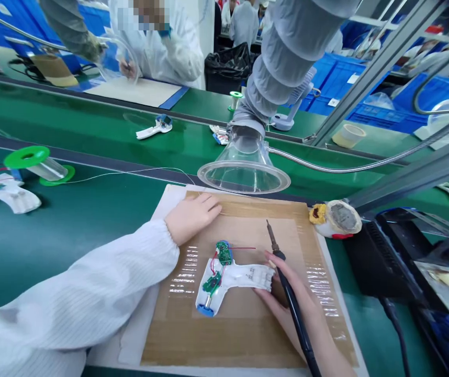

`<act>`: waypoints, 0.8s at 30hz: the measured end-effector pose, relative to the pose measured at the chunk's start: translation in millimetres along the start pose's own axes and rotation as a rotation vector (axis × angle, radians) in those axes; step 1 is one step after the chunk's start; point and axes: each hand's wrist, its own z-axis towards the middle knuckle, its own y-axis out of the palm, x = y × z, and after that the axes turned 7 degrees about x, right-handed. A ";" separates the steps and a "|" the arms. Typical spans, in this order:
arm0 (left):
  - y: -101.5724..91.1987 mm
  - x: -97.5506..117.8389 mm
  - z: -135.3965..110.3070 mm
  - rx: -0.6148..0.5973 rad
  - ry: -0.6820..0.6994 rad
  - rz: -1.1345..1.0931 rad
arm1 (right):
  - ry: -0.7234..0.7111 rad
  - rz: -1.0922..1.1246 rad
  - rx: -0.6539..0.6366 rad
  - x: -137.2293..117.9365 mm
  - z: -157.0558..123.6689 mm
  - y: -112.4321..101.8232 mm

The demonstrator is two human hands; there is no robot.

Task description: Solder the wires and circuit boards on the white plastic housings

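Observation:
My left hand [193, 215] rests palm down at the far edge of a taped cardboard mat [193, 345]. Its fingers are together on a thin solder wire [157, 168], which runs in from the left; a short end shows by the fingertips. A soldering iron [293, 303] lies in my right hand [301, 306], its tip pointing up and away. The same hand's thumb and fingers also touch the handle end of a white plastic gun-shaped housing half [242, 275]. Green circuit boards [223, 253], red wires and a blue-rimmed metal part [206, 308] sit in that housing.
A green-flanged solder spool [44, 165] and another white housing [10, 193] are at left. A clear fume hood [244, 170] hangs over the mat's far edge. At right stand a round pot with yellow sponge [338, 217] and a black box [377, 262]. A co-worker [169, 57] sits opposite.

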 end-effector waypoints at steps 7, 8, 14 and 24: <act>-6.8 23.9 -25.9 0.158 0.072 -0.062 | 0.012 -0.058 0.090 -10.6 -2.6 -10.8; -6.2 35.4 -31.8 0.214 0.081 -0.115 | 0.016 -0.059 0.129 -10.0 -4.1 -14.8; 9.9 75.6 -50.0 0.245 0.158 -0.254 | 0.268 0.065 0.502 -6.3 -12.1 -20.1; 23.6 75.1 -51.0 0.148 0.146 -0.200 | -0.051 0.111 0.252 -16.9 -18.7 -26.4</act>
